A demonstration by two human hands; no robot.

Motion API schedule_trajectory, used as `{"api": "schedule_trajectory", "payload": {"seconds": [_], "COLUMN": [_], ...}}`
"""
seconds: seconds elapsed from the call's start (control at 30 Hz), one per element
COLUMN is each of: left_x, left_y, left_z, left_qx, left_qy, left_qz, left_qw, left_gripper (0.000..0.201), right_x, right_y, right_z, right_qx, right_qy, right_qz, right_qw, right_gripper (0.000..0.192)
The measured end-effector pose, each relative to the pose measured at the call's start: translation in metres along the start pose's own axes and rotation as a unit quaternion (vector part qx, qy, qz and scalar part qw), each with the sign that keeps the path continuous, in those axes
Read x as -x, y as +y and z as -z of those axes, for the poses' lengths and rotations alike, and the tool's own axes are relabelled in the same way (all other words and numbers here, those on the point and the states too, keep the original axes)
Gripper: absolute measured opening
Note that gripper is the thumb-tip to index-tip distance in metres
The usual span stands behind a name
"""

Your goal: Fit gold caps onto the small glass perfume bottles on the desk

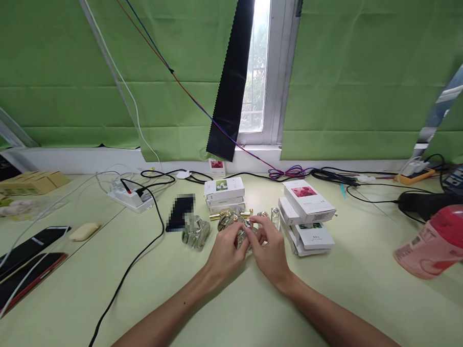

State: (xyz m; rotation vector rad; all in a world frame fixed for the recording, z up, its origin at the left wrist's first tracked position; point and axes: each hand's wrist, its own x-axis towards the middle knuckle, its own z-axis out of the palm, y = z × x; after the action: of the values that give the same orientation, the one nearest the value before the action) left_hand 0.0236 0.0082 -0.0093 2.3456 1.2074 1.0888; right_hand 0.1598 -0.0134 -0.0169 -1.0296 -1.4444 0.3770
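Silvery, a small piece point(248, 223), underside hidden, sits pinched between left hand point(227, 245) and right hand point(271, 248), fingers curled; pixelated dark rectangle point(179, 214) and clear-wrapped bundle point(196, 233) lie left, white boxes point(313, 208) right

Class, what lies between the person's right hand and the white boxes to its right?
In the head view, a small clear vial shows between the right hand and the white boxes.

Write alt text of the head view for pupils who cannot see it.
The right hand pinches a shiny piece, the left hand close against it, over a pale table. White boxes are stacked behind and to the right, a pink bottle far right.
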Motion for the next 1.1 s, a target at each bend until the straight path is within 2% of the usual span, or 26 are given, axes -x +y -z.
{"api": "schedule_trajectory", "payload": {"seconds": [0.83,1.1], "left_x": [-0.0016,-0.0002], "left_y": [0.0048,0.0043], "left_z": [0.0002,-0.0007], "left_qx": [0.014,0.016], "left_qy": [0.009,0.002], "left_qz": [-0.009,-0.005], "left_qw": [1.0,1.0], "left_gripper": [0.018,0.015], "right_x": [-0.0002,0.0009], "right_y": [0.0008,0.0005], "right_z": [-0.0001,-0.0004], "right_qx": [-0.003,0.006], "right_qy": [0.005,-0.005], "right_qz": [-0.018,-0.017], "right_qw": [1.0,1.0], "right_gripper": [0.011,0.018]}}
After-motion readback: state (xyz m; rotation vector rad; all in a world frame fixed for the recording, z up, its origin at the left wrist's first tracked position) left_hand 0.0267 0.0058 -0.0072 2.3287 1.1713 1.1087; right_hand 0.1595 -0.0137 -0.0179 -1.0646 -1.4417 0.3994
